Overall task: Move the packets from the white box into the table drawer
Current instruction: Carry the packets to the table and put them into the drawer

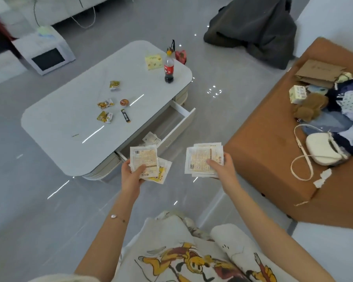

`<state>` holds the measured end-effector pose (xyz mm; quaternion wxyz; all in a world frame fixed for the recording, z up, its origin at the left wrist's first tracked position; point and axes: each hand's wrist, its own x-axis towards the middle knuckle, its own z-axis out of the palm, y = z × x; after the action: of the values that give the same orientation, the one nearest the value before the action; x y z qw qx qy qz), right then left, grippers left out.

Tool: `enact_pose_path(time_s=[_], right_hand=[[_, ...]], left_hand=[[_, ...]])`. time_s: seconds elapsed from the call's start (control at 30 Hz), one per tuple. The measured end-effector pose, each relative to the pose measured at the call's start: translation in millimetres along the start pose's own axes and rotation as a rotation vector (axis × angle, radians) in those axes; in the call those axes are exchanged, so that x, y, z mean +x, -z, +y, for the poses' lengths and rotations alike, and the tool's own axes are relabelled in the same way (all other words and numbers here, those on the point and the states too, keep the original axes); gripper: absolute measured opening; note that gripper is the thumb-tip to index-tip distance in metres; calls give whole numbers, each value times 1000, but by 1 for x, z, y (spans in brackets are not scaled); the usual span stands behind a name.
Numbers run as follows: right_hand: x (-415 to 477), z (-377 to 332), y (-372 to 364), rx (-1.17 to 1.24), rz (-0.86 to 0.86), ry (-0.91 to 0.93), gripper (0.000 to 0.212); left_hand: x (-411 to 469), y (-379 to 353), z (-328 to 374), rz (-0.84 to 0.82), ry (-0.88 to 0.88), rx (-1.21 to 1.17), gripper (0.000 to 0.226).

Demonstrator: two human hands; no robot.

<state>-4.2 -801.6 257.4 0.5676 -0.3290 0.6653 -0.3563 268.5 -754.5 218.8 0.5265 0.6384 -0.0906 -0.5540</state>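
1. Head view: the left hand (131,176) grips a small stack of packets (145,159); the right hand (220,167) grips another stack (202,159).
2. Both stacks hang above the floor, just before the open table drawer (171,127).
3. More packets (150,138) lie inside the drawer.

Left hand (131,177): we grip packets (144,159), thumb on top.
Right hand (222,167): we grip a second stack (200,159), thumb on top.
Arms: both bare, stretched forward.
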Motion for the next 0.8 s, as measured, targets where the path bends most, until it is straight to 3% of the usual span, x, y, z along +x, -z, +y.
enact_pose_path(time_s=[0.2, 0.6, 0.8], right_hand=[[70, -34, -30, -109, -124, 2, 43], [224, -77, -107, -301, -239, -152, 48], [314, -61, -160, -419, -304, -242, 44]], left_hand=[[34, 4, 10, 158, 11, -109, 48], [182, -29, 30, 299, 196, -236, 45], [262, -21, 13, 397, 287, -286, 42]])
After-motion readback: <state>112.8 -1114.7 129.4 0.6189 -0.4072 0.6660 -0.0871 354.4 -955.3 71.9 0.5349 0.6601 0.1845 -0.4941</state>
